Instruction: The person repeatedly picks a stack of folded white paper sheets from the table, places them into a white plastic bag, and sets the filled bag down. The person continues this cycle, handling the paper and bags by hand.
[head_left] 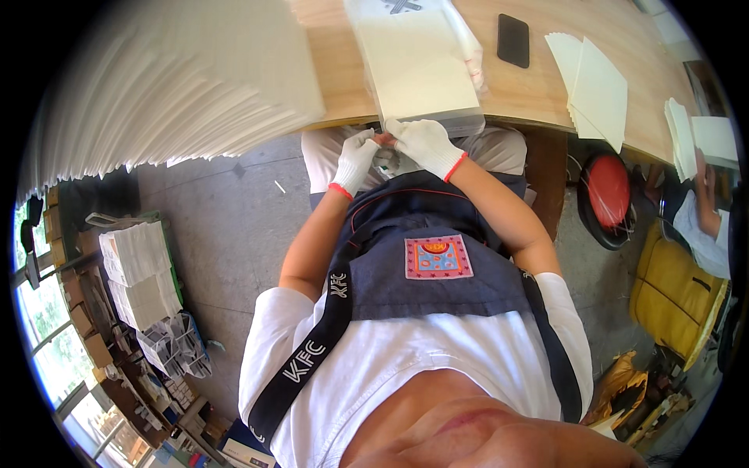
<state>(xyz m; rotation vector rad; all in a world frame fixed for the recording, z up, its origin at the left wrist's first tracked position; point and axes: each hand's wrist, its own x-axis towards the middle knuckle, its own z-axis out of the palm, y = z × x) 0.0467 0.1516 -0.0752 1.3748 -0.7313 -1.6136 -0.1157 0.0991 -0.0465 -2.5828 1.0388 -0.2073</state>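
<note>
**Gloved fingertips meet at the near corner of a clear sleeve**

Closest in, the left hand point(357, 158) and right hand point(425, 145) meet over the lap, gloved in white, fingers bent and tips together. I cannot tell whether either pinches anything; the contact is too small and partly hidden. The right hand overlaps the near left corner of a clear sleeve point(462, 123), whose end hangs at the table edge. The cream pack point(419, 66) lies under the film at twelve o'clock from the hands, flat on the wooden table point(335, 78).

The step in hand looks like fine fingertip work by that corner. A next move there would seem to call for a light, precise pinch, with the pack kept square.

Along the pack's right side, crumpled white wrapping point(471, 62) could catch. At half past nine, a large fanned paper pile point(179, 86) crowds the table and limits room to the left.

Farther out, a dark phone point(512, 40) lies between one and two o'clock, and loose cream sheets point(597, 86) between two and three. A red-seated stool point(607, 187) stands just past three, paper bundles point(139, 261) at eight, and a yellow chair point(672, 292) at four.
</note>
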